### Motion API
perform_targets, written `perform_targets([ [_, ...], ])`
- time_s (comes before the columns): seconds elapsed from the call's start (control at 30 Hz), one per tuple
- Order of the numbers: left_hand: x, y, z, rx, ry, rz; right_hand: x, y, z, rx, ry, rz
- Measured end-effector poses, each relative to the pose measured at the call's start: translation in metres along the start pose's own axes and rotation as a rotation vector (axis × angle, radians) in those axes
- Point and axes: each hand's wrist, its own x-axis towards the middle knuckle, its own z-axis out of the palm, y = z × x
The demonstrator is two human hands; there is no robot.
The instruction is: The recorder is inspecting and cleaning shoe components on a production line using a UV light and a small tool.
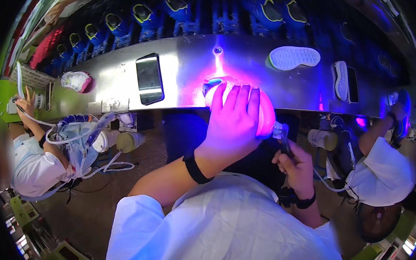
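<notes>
From my remote feed, my left hand (234, 120) grips a shoe (264, 115) glowing pink under violet light at the near edge of a long steel bench (188, 68). My right hand (296, 164) is closed round a small tool (282, 135) just beside the shoe. A white sole (294, 57) and a dark screen (149, 79) lie on the bench; blue shoes (146, 15) line the rack behind. Co-workers in white flank both sides.

Steel bench (183, 68) with shoes (76, 80), sole (294, 57), phone (149, 79)
</notes>
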Motion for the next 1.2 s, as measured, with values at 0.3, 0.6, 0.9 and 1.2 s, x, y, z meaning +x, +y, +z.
perform_targets([
  [0.3, 0.036, -0.012, 0.003, -0.176, 0.008, -0.055, 0.028, -0.058, -0.015, -0.627, 0.190, -0.163],
  [0.6, 0.054, -0.046, 0.004, -0.205, -0.006, -0.106, 0.081, -0.083, -0.008, -0.812, 0.183, -0.284],
  [0.9, 0.038, -0.097, -0.021, -0.047, -0.304, 0.004, 0.102, -0.042, -0.005, -0.161, 0.097, -0.025],
  [1.2, -0.004, -0.078, -0.036, -0.593, -0.197, 0.003, 0.104, -0.093, 0.000, -0.226, -0.067, -0.234],
])
